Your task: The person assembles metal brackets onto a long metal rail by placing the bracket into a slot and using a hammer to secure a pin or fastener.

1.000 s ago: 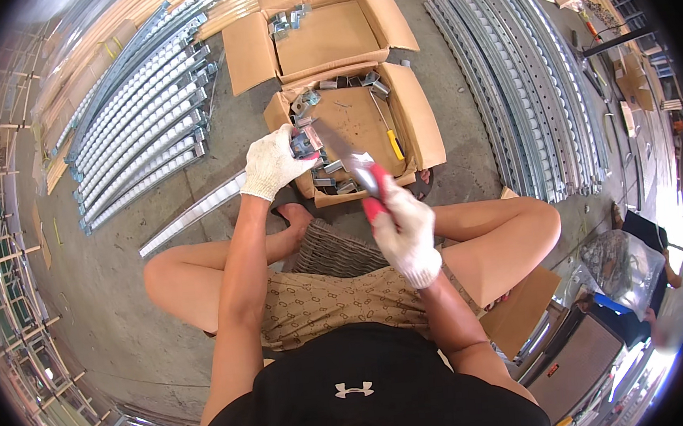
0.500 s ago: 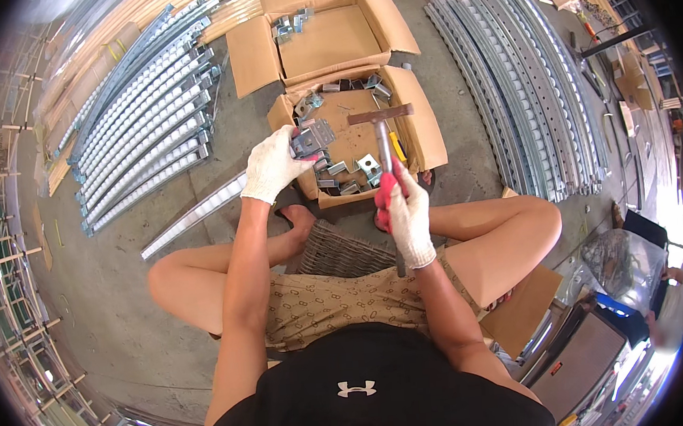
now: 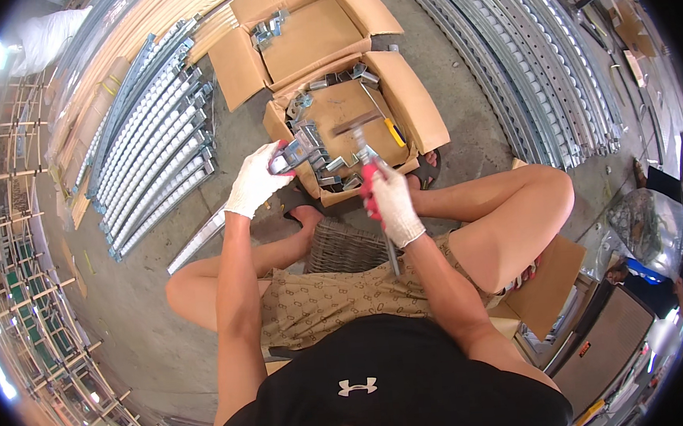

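Observation:
My left hand, in a white work glove with red on the fingers, is closed round a roller track close to its upper end. A metal bracket sits at that end, above the left side of an open cardboard box. My right hand, gloved alike, grips a hammer by its metal handle. The hammer's head is over the box, to the right of the bracket and apart from it. Loose metal brackets lie in the box, with a yellow-handled screwdriver along its right side.
A second open box with a few brackets stands behind. Several roller tracks are laid out on the left, and more metal rails on the right. A wicker stool is between my legs. Another person is at the lower right.
The view has shifted and turned slightly. The hammer's head has come down nearer the bracket, and my left hand has tilted the track's end. Both hands keep their hold.

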